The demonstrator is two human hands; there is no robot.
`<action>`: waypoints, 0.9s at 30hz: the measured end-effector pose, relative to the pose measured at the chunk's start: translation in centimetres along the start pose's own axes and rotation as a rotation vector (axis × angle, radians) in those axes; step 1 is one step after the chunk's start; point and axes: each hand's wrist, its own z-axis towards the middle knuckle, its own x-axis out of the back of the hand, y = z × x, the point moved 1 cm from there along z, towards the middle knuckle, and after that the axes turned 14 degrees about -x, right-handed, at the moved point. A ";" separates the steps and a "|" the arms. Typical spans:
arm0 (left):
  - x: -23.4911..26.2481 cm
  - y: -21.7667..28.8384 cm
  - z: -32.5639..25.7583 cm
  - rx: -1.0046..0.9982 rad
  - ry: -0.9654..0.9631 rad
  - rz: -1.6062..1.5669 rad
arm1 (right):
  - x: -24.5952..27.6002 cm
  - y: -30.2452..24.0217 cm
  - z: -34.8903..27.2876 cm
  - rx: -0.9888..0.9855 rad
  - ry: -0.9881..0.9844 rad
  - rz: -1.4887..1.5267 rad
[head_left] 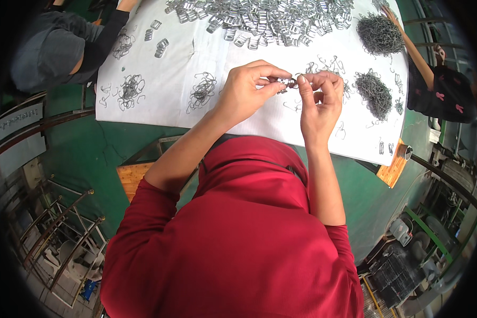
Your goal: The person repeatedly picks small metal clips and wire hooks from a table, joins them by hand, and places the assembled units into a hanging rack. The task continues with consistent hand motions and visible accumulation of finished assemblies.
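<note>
My left hand [247,93] is closed, its thumb and forefinger pinching a small shiny metal buckle [285,82] above the white-covered table. Just to the right, my right hand [321,98] is closed too, thumb against forefinger at the buckle's right end. What lies between those right fingertips is too small to make out. Loose bent wire hooks [331,64] are scattered on the cloth beyond my right hand. Small piles of similar hooks [202,92] lie left of my left hand. A large heap of metal buckles [265,20] covers the far middle.
Dense piles of dark wire hooks [380,35] stand at the right. A person in a grey cap [47,53] works at the left edge, and another person's arm [416,55] reaches in from the right. Metal racks [63,233] stand on the floor at lower left.
</note>
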 end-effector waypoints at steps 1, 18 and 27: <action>-0.1 0.2 0.2 0.008 -0.002 0.002 | 0.0 0.1 0.2 0.029 0.018 -0.022; 2.7 -12.2 4.7 -0.170 0.099 0.825 | 0.7 4.2 3.4 -0.082 -0.034 0.412; 4.3 -15.4 7.0 -0.018 -0.025 1.017 | 0.8 5.1 4.0 -0.110 -0.016 0.365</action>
